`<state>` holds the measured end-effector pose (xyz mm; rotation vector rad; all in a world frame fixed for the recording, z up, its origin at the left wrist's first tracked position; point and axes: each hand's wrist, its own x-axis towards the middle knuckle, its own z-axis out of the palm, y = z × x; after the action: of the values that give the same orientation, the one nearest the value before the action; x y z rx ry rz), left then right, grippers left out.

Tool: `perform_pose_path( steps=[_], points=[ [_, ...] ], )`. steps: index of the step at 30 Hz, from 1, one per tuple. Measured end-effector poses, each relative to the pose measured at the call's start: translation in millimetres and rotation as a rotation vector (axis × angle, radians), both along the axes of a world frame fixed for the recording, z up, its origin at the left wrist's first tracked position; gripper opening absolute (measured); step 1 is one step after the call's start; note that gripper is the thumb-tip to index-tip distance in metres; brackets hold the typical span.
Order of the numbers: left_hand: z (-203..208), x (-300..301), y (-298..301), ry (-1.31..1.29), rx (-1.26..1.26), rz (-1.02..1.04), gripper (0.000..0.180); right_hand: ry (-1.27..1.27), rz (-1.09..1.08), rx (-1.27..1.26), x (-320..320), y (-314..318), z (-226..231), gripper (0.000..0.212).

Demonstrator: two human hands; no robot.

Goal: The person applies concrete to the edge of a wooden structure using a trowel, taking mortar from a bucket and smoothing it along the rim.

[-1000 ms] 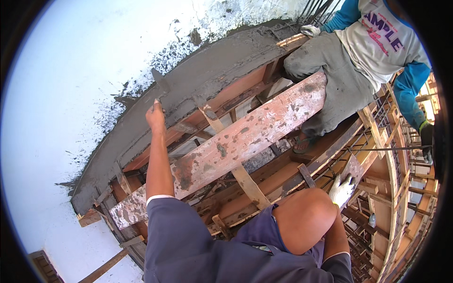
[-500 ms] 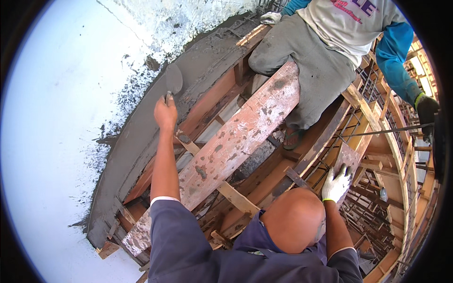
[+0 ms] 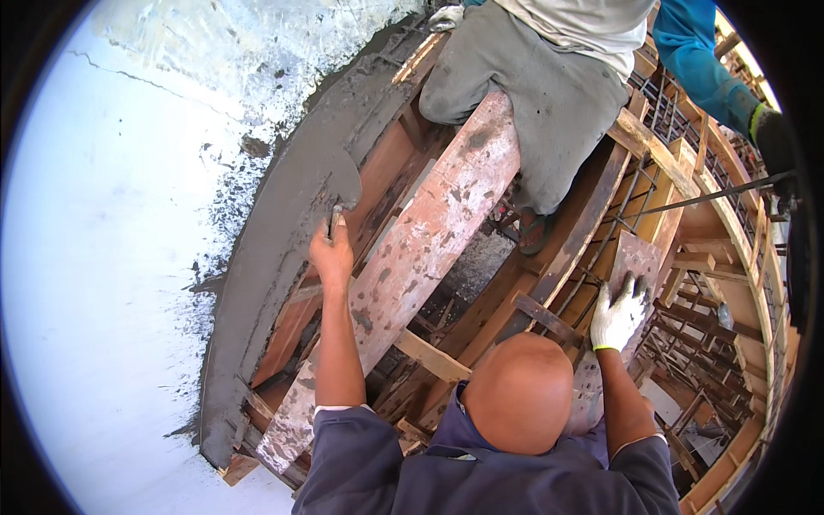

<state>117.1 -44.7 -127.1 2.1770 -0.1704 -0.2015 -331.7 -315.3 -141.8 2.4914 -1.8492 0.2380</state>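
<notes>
My bare left hand (image 3: 331, 251) is closed round the handle of a trowel (image 3: 345, 182). The mortar-smeared blade lies against a curved band of wet grey mortar (image 3: 266, 232), close to its inner wooden edge. Under a white work glove with dark fingertips, my right hand (image 3: 620, 314) rests with fingers spread on a stained board (image 3: 637, 257). Between my arms runs a long reddish plank (image 3: 429, 232), spotted with dried mortar.
A co-worker in grey trousers (image 3: 532, 94) sits astride the plank's far end, a dark glove (image 3: 772, 137) at the right. A white wall (image 3: 112, 257) borders the mortar. Curved wooden formwork (image 3: 747, 283), steel bars (image 3: 627, 206) and gaps between timbers lie right.
The trowel has moved along the mortar to its inner edge, its blade now turned rightward. My right hand stays on the board. The whole view has shifted a little.
</notes>
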Motion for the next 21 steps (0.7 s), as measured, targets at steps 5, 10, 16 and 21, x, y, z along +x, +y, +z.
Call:
perform_pose_path(
  steps=[5,10,16,21],
  points=[
    [-27.7,55.1,-72.3,-0.167,-0.088,-0.022,0.046,-0.022,0.022,0.019,11.7,1.6,2.8,0.061],
    [-17.9,76.3,-227.8,-0.151,-0.065,0.006,0.038,0.009,-0.003,0.011,0.9,0.7,0.7,0.063],
    [-37.9,103.1,-298.8,-0.163,-0.008,0.007,0.030,0.033,0.030,0.011,4.7,-1.5,2.5,0.063],
    [-39.3,95.0,-283.5,-0.127,0.031,0.073,0.026,0.038,0.023,0.029,7.4,1.9,-3.0,0.062]
  ],
)
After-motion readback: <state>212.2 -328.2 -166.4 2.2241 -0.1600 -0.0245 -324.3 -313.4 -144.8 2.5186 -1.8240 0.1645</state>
